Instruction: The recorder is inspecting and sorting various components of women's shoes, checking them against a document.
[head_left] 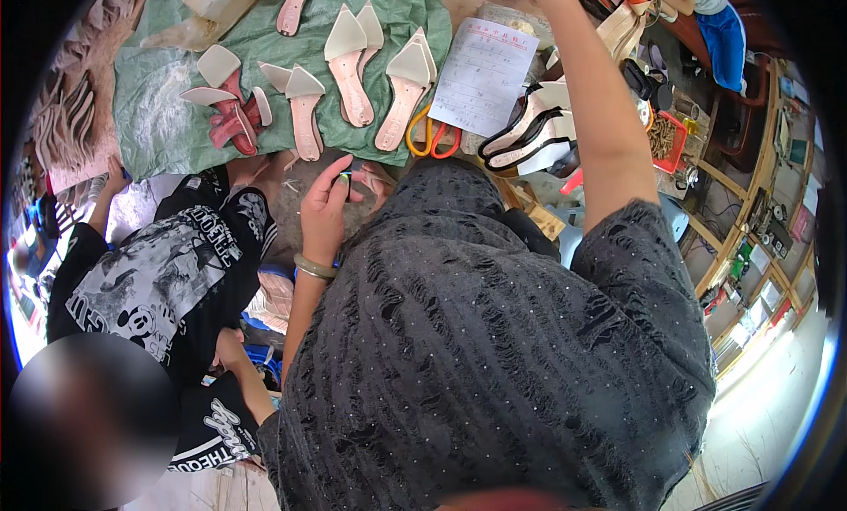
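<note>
My left hand (326, 208) is just off the near edge of a green sheet (146, 136), its fingers curled round a small dark and green thing I cannot make out. A bangle circles that wrist. My right arm (604, 114) stretches up past the top edge, and its hand lies outside the view. In front of my left hand lie pale shoe insoles (356, 101) with pointed white toe pieces. More insoles (304, 127) of this kind rest close by, and several reddish ones (231, 127) sit piled to the left.
A written paper sheet (485, 74) lies beside orange-handled scissors (422, 134). Black-edged shoe parts (529, 136) sit to the right, before a red basket (670, 145) of small pieces. One person (159, 282) is close on my left; another person (719, 35) stands far right.
</note>
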### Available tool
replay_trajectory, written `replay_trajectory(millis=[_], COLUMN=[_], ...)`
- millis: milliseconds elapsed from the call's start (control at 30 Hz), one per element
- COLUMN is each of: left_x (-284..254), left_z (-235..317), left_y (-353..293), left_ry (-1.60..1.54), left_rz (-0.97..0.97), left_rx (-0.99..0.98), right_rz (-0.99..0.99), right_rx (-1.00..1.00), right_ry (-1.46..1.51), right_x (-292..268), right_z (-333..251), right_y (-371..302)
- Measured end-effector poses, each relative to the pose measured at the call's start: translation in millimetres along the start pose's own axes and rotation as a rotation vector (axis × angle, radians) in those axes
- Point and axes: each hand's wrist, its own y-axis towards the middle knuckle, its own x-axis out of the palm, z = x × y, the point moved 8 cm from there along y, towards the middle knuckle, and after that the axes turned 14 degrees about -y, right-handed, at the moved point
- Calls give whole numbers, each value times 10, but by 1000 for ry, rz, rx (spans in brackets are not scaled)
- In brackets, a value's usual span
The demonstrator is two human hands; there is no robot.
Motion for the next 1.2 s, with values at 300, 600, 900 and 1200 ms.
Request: replay_trajectory(millis=[300,600,900,1200], left_x=[-39,52,407,488], left_z=[216,523,423,591], left_y=[-94,-281,-430,-424], left_ry=[-165,-44,-1,328], left_rz=[0,-67,-113,-109], left_rx=[88,53,42,293], right_rz=[-826,-788,-858,-855], right_rx=[-237,-274,-287,-214], right_ry=[-1,-144,-102,-140], right_x=[259,318,322,458], right_z=[-448,-559,-1101,-1077], right_y=[-1982,-2122,-2645,-2718])
